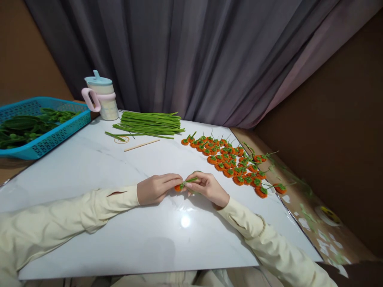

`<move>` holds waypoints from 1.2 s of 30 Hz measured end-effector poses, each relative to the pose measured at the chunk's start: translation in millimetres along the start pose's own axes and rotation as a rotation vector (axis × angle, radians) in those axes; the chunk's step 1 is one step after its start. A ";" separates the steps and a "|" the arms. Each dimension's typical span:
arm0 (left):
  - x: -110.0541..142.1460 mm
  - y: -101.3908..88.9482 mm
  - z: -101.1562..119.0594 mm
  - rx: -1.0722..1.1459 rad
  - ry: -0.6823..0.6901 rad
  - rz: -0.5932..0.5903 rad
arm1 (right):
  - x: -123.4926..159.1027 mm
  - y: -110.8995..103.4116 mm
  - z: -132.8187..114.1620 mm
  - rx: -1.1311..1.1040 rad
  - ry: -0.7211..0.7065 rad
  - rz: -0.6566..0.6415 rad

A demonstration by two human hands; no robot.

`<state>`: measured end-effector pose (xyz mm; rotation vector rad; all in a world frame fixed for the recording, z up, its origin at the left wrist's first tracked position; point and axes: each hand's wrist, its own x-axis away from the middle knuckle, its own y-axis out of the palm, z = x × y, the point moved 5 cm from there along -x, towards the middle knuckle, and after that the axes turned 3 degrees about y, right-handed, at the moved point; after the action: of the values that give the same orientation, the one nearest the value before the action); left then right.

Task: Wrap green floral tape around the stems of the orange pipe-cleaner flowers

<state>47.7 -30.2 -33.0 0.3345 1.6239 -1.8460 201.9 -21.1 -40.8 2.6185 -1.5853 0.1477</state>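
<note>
My left hand (158, 189) is closed around a small orange craft fruit (178, 187), fuzzy-looking and with a green top, in front of me over the white table. Pinched between the fingers of my right hand (208, 187) is the thin green stem (191, 180) that rises from this fruit. Both hands meet at it, and the fingers partly hide it. To the right of my hands lie rows of similar orange fruits (229, 172), each with a green top and a stem. Beyond my hands is a pile of green fuzzy stems (149, 123).
A thin wooden stick (142, 145) and a tan ring (121, 140) lie near the pile. Behind them stands a cup (108, 105) with a blue lid and pink handle. At left is a blue basket (64, 133) of green pieces. White scraps (324, 243) litter the brown surface at right.
</note>
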 end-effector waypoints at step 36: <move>-5.2 -4.5 19.0 -0.296 0.229 0.086 | 1.6 2.0 -4.0 0.078 -0.072 0.073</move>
<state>53.0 -46.6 -22.6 0.4891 1.9746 -1.5194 200.7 -23.0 -36.6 2.6534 -1.7338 0.1239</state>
